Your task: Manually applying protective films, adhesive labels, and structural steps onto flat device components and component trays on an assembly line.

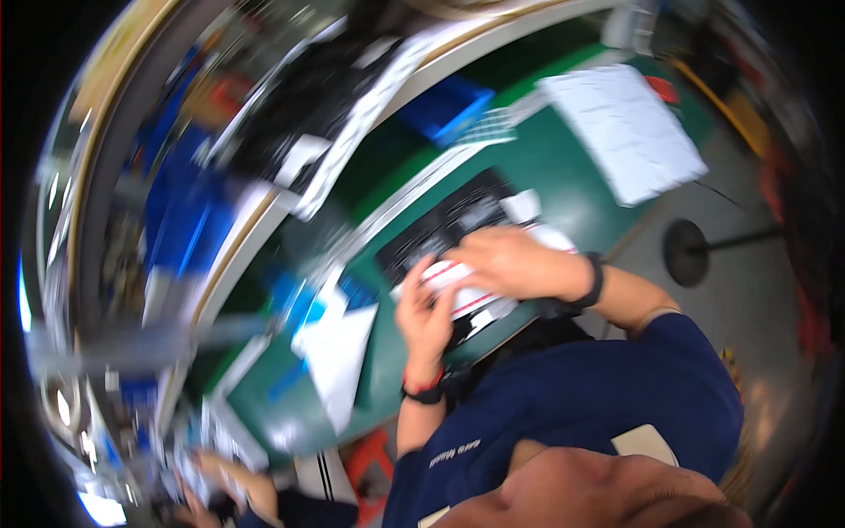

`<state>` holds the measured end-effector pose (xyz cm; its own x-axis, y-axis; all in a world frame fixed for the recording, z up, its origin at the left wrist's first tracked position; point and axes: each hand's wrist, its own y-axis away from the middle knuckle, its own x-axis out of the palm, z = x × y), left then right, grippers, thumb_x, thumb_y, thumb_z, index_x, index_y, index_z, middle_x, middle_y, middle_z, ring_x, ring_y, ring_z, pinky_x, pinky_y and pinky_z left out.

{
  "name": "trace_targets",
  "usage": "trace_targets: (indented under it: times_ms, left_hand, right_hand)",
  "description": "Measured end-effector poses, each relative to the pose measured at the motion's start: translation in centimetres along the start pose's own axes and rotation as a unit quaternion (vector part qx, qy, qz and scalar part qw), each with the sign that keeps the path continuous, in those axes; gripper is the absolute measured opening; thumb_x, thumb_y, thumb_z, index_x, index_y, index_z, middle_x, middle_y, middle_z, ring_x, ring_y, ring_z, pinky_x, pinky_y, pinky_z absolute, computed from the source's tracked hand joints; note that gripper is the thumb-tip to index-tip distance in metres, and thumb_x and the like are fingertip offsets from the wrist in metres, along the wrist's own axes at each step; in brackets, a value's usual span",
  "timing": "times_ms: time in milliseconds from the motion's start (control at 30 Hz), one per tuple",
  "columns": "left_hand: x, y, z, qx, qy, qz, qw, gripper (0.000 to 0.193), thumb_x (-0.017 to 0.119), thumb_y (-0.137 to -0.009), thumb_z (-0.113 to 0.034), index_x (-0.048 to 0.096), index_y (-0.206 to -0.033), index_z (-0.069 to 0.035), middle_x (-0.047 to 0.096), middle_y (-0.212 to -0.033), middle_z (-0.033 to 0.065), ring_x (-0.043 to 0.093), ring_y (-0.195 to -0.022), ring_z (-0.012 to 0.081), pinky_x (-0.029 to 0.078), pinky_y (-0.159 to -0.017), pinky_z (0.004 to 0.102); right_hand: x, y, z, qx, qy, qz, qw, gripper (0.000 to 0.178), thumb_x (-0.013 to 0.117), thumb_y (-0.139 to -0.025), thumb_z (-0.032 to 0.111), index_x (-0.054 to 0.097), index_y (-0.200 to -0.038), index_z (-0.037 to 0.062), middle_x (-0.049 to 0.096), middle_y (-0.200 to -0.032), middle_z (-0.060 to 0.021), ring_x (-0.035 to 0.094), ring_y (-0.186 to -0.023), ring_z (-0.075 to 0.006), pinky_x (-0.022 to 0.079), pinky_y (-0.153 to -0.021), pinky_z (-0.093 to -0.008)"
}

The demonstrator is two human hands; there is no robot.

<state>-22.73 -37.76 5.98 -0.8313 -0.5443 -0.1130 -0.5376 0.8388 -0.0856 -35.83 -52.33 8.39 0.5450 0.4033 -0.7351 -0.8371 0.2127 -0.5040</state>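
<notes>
Green tabletop (pixel 563 158), edge near hands (pixel 424 321) (pixel 518 264), shows room beside white sheets (pixel 627 136).

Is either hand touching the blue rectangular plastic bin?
No: the left hand and right hand are both at the white, red-striped piece, apart from the bin.

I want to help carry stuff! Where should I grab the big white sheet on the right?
Probably pinch the big white sheet at its right-hand corner, coming from the right, thumb on top, fingers below. It lies flat on the green table, and that corner seems to poke past the edge.
</notes>
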Motion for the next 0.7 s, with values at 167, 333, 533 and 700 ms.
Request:
trace_targets:
  times_ms: [167,333,533,700]
  left_hand:
    - [-1.9,1.4,0.2,0.019,0.097,-0.036,0.994,0.044,0.060,-0.084,0.007,0.049,-0.125,0.002,0.065,-0.097,0.0097,0.061,-0.087,0.0108,0.050,-0.073,0.0220]
    - [-2.6,2.3,1.7,-0.013,0.016,-0.055,0.998,0.021,0.061,-0.088,-0.005,0.060,-0.108,-0.001,0.065,-0.086,0.0024,0.058,-0.076,0.0046,0.048,-0.067,0.0209]
    - [-1.0,1.3,1.0,0.105,0.049,-0.063,0.991,0.012,0.063,-0.085,-0.007,0.062,-0.092,0.003,0.065,-0.085,0.0065,0.059,-0.083,0.0099,0.048,-0.076,0.0264]
    - [-0.7,1.1,1.2,0.106,0.091,-0.064,0.988,0.011,0.063,-0.085,-0.006,0.062,-0.091,0.003,0.065,-0.084,0.0077,0.060,-0.082,0.0105,0.049,-0.076,0.0270]
  right_hand:
    - [0.8,-2.7,2.0,-0.009,-0.103,0.042,0.994,0.040,0.066,-0.080,0.020,0.055,-0.114,0.0008,0.062,-0.090,-0.0144,0.061,-0.082,-0.0314,0.049,-0.071,-0.0397]
    - [2.5,-2.6,3.0,-0.003,-0.134,0.062,0.989,0.023,0.064,-0.082,0.007,0.058,-0.103,-0.0006,0.063,-0.097,-0.0181,0.062,-0.088,-0.0356,0.049,-0.076,-0.0399]
    - [1.4,-2.4,2.9,-0.008,-0.165,0.052,0.985,0.019,0.058,-0.083,0.001,0.056,-0.102,-0.0038,0.059,-0.093,-0.0175,0.057,-0.089,-0.0347,0.045,-0.079,-0.0390]
    - [2.0,-3.9,2.7,-0.057,-0.146,0.000,0.988,0.014,0.059,-0.079,-0.005,0.057,-0.093,-0.0032,0.057,-0.088,-0.0150,0.055,-0.084,-0.0316,0.044,-0.077,-0.0383]
